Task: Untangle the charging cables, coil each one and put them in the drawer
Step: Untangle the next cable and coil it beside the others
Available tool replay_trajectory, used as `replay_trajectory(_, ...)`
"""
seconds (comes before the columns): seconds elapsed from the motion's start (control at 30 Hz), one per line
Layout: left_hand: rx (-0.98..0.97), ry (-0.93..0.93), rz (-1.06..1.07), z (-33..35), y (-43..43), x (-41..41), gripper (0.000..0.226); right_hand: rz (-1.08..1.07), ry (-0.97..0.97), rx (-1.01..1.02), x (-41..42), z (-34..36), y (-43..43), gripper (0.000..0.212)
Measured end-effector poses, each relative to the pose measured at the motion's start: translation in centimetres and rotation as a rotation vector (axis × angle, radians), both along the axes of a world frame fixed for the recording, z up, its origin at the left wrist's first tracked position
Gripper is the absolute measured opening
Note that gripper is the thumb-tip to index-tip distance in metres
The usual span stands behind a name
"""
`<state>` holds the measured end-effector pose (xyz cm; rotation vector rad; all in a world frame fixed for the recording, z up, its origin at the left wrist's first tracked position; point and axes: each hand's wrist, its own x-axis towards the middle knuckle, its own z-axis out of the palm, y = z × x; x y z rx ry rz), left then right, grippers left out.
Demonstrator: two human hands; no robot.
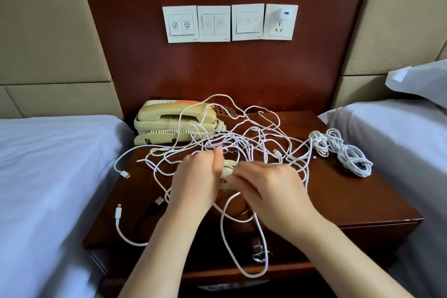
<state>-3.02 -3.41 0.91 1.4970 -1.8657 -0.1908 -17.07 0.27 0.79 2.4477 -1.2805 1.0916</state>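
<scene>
Mid frame, the left hand point(196, 176) and right hand point(268, 186) both hold a small coil point(228, 167), grip snug. Wind slowly, make even loops, and pull slack gently from the tangle point(242, 139) behind it on the tabletop point(350, 196)

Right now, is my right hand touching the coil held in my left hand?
Touching. The head view shows the right hand pinching the cable coil that the left hand grips, with no gap between them.
</scene>
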Motion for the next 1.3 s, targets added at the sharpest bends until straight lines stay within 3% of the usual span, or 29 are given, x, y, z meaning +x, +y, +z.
replay_trajectory(0.1, 0.098, 0.029, -0.199, 0.0, 0.4, -0.6, 0.052, -0.039, 0.012, 0.011, -1.5, 0.6, -0.6, 0.022)
replay_trajectory(0.2, 0.181, 0.121, -0.324, -0.2, 0.4, -1.2, 0.049, -0.037, -0.057, 0.144, -2.8, 0.7, -1.5, 0.035)
replay_trajectory(0.47, 0.294, 0.397, -0.563, 0.7, 1.8, -2.1, 0.053, 0.248, -0.518, 0.456, -3.7, 0.1, -2.5, 0.042)
replay_trajectory(0.57, 0.286, 0.609, -0.474, 0.7, 2.2, -2.1, 0.052, 0.241, -0.567, 0.448, -2.6, -0.6, -2.3, 0.048)
replay_trajectory(0.7, 0.285, 0.894, -0.151, 0.4, 1.6, -1.9, 0.055, 0.164, -0.37, 0.39, -0.4, -1.6, -1.0, 0.029)
replay_trajectory(0.8, 0.134, 0.798, 0.043, 0.0, 0.7, -1.2, 0.056, 0.056, -0.168, 0.304, 0.9, -1.7, -0.2, 0.02)
replay_trajectory(0.9, -0.074, 0.567, 0.156, -0.4, 0.3, -0.8, 0.058, -0.05, 0.095, 0.268, 1.7, -1.3, 0.5, 0.017)
replay_trajectory(0.97, -0.152, 0.451, 0.196, -0.5, 0.1, -1.0, 0.059, -0.097, 0.142, 0.267, 2.0, -1.1, 0.9, 0.019)
replay_trajectory(1.07, -0.248, 0.378, 0.208, -0.7, -0.2, -1.4, 0.051, -0.072, 0.053, 0.222, 2.2, -0.6, 1.3, 0.014)
replay_trajectory(1.13, -0.277, 0.362, 0.219, -0.8, -0.3, -1.6, 0.051, -0.092, -0.04, 0.15, 1.7, -0.8, 1.0, 0.024)
replay_trajectory(1.2, -0.207, 0.362, 0.233, -0.7, -0.4, -2.2, 0.055, -0.126, -0.173, 0.021, 0.7, -0.9, 0.2, 0.026)
replay_trajectory(1.3, -0.136, 0.355, 0.216, -0.5, -0.3, -3.1, 0.055, -0.121, -0.209, -0.096, -0.4, -0.9, -0.3, 0.019)
